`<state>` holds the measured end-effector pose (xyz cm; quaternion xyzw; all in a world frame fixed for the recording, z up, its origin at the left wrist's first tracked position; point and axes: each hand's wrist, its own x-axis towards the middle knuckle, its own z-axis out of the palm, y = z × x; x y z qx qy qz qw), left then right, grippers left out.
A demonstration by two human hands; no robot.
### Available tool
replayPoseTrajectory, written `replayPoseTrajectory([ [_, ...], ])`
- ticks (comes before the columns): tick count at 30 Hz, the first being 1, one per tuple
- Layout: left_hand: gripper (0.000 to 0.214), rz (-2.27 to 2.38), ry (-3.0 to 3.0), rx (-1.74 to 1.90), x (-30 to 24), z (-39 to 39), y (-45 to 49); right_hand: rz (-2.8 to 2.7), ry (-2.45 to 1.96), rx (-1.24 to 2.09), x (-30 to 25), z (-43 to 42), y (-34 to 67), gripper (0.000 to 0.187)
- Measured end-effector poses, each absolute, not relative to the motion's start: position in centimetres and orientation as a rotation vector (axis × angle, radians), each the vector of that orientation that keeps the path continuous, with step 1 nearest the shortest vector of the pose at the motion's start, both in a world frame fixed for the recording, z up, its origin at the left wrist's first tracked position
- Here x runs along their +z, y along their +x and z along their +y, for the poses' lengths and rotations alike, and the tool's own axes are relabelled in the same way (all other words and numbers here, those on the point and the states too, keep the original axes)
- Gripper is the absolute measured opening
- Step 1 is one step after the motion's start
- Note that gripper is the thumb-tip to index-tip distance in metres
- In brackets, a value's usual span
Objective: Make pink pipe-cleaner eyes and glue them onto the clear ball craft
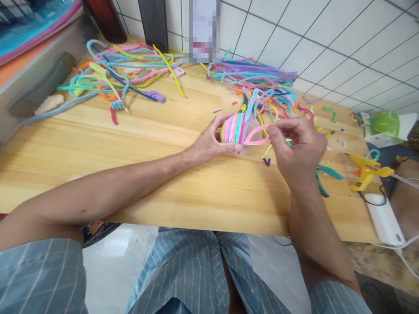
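Observation:
My left hand (209,144) is closed around a small bundle of pastel pipe cleaners (234,127), pink, purple and teal, held just above the wooden table (131,174). My right hand (296,144) pinches a pink pipe cleaner (257,133) that loops out of the bundle's right side. A light blue pipe cleaner (251,104) sticks up from the bundle's top.
Two heaps of loose coloured pipe cleaners lie at the back, one at the left (121,72), one at the right (258,80). A yellow glue gun (368,170) and a white power strip (384,220) sit at the right edge. Short cut pieces are scattered near my right hand.

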<state>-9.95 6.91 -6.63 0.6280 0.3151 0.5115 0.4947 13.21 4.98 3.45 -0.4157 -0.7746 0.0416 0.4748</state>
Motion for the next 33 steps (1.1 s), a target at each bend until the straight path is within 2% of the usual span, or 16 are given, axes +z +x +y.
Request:
replayPoseTrajectory([
  [33,0.115,0.724,1.45,1.24,-6.07,6.45,-9.67,-1.985,-1.009,-0.027,3.64,4.48,13.32,0.01],
])
